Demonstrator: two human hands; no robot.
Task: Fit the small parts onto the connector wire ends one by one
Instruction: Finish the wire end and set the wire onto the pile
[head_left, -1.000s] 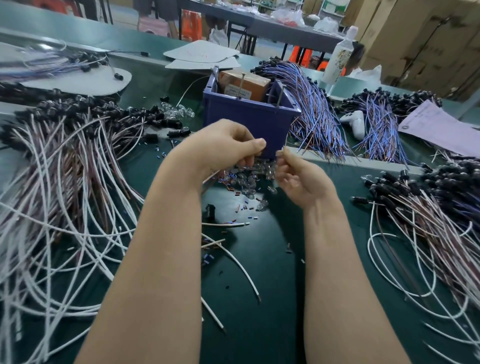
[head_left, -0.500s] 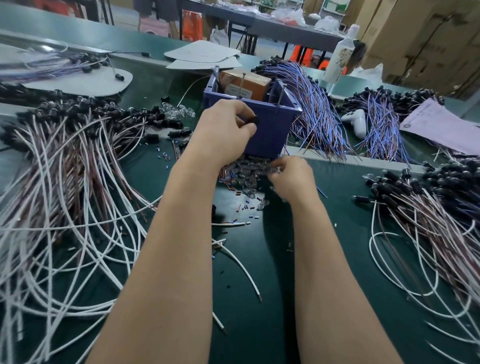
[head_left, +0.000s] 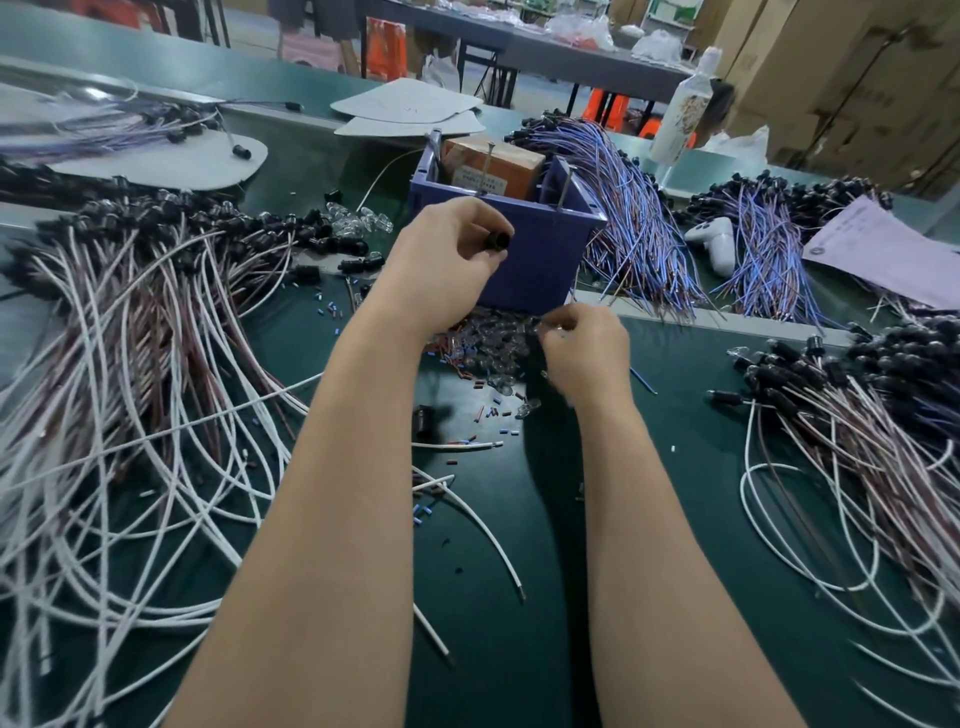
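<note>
Your left hand (head_left: 447, 254) holds a black connector (head_left: 496, 241) raised in front of the blue bin (head_left: 540, 260). The grip is clamped on it between thumb and curled fingers, and its wires are hidden behind the hand. Your right hand (head_left: 584, 353) is down at the heap of clear small parts (head_left: 488, 343) just before the bin, fingers curled. I cannot tell whether that grip already has a part or is only closing on one.

Progress, as judged: this piece is mid-cycle, with no part fitted to it yet. A large tangle of connector wires (head_left: 156, 322) lies to your left and a second heap (head_left: 857, 415) to your right. Which heap is finished stock cannot be told from here, so the remaining count is unknown but plainly large.

Surroundings: small blue and red sleeves (head_left: 493, 413) are scattered on the desk (head_left: 519, 649) near the clear parts, and a loose white wire (head_left: 467, 499) lies between your forearms. Bundles of blue-violet wires (head_left: 639, 223) hang beside the bin. A white handset (head_left: 714, 241), a paper sheet (head_left: 883, 249) and a bottle (head_left: 685, 104) stand further off.

Obstruction: the mixed litter of sleeves among the clear parts risks a wrong pick.
</note>
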